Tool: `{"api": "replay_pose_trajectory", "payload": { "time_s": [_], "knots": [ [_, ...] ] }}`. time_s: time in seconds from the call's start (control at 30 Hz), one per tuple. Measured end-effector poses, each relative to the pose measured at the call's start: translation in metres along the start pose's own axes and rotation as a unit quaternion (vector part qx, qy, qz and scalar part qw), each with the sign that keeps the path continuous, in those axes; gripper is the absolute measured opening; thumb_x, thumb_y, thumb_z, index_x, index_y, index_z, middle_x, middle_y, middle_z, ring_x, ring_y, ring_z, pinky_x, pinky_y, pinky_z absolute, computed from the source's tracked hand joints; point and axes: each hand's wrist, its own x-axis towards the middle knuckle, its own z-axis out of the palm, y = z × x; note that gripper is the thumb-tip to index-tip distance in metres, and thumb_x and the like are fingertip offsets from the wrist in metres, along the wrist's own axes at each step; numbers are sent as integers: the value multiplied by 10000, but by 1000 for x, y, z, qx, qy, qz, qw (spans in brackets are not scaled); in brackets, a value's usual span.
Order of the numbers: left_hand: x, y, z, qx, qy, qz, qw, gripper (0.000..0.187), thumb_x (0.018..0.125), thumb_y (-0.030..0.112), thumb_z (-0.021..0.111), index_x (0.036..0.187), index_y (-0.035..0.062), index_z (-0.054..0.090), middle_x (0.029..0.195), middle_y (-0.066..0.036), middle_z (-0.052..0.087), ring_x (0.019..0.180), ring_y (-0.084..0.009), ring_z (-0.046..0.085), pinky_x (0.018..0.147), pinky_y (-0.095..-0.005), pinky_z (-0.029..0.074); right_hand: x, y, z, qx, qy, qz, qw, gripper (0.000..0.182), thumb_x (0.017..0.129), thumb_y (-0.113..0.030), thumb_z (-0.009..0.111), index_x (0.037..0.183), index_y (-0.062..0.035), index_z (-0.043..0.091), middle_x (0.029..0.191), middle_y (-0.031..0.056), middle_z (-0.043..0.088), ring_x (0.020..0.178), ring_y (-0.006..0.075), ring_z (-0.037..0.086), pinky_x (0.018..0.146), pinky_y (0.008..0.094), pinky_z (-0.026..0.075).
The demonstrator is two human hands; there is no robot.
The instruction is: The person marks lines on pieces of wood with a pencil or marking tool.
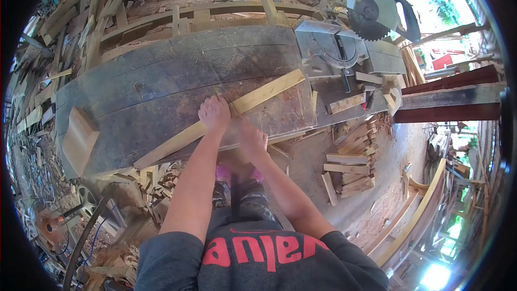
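Observation:
A long, narrow wooden strip (269, 91) lies slantwise across the dark workbench (177, 81). My left hand (215, 113) is closed over the strip near its middle, fingers curled on its far side. Just to the right, a thin dark edge crosses the strip between my hands. My right hand (253, 139) is closed at the strip's near edge, by the front of the bench; its fingertips are partly hidden, and I cannot tell what is in them.
A Makita mitre saw (371, 13) stands at the bench's right end, with wood offcuts (347, 103) before it. A shaped wooden block (79, 141) sits at the left end. Stacked short pieces (350, 170) lie on the floor at right. A fan (51, 227) stands lower left.

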Motion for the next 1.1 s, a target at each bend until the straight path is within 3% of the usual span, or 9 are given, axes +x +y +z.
{"api": "replay_pose_trajectory", "payload": {
  "time_s": [0.17, 0.37, 0.43, 0.5, 0.6, 0.8, 1.0, 1.1],
  "knots": [
    [-2, 13, -4, 19, 13, -49, 999, 368, 939, 316, 440, 923, 56, 699, 1031, -119, 658, 1005, -315, 586, 880, -450, 420, -1, 6, 6, -19, -20, 6, 1000, 149, 941, -195, 454, 1017, -66, 445, 771, 194, 678, 752, 411, 676, 665, 535, 523],
    [1, 14, 1, 12, 28, -62, 998, 357, 930, 311, 442, 912, 71, 705, 1007, -103, 665, 1015, -306, 585, 877, -449, 422, -69, 32, -6, -22, -80, 74, 994, 204, 949, -252, 456, 1028, -65, 476, 827, 202, 681, 774, 392, 680, 650, 514, 529],
    [-1, 12, 4, 21, 30, -65, 997, 353, 930, 314, 445, 904, 76, 703, 999, -98, 666, 1012, -304, 587, 871, -449, 426, -57, 30, -2, -26, -79, 57, 995, 185, 952, -231, 443, 1023, -65, 483, 825, 194, 682, 759, 379, 684, 628, 491, 536],
    [2, 13, 5, 35, 39, -59, 997, 349, 929, 317, 448, 896, 80, 702, 992, -93, 667, 1009, -301, 590, 865, -450, 430, -25, 23, 7, -21, 6, -39, 999, 177, 960, -215, 426, 1015, -61, 492, 802, 189, 683, 747, 369, 687, 627, 490, 537],
    [2, 10, 6, 55, 46, -48, 996, 342, 929, 320, 453, 879, 85, 697, 987, -87, 666, 994, -296, 595, 843, -450, 441, -3, 8, -6, -35, -28, -23, 999, 158, 960, -186, 415, 1023, -60, 487, 779, 190, 683, 738, 368, 687, 633, 488, 538],
    [-3, 11, 8, 35, 70, -42, 996, 341, 930, 316, 452, 881, 81, 695, 984, -94, 666, 989, -300, 601, 842, -446, 453, -63, 31, -6, -5, -29, 19, 999, 124, 949, -158, 423, 1010, -60, 468, 719, 173, 677, 686, 373, 684, 594, 490, 538],
    [1, 10, 7, 58, 38, -41, 997, 334, 919, 320, 455, 906, 95, 700, 998, -80, 664, 985, -279, 596, 834, -433, 446, -5, 12, 6, -9, -1, -25, 1000, 151, 958, -192, 424, 1008, -54, 461, 720, 178, 679, 710, 372, 688, 616, 499, 537],
    [2, 11, 10, 41, 40, -46, 997, 363, 932, 320, 435, 906, 68, 694, 1027, -114, 669, 1006, -311, 601, 859, -448, 454, -40, 28, -3, 2, -26, 2, 1000, 128, 941, -167, 436, 1005, -58, 458, 702, 171, 670, 701, 375, 685, 614, 498, 537]
  ]
}}
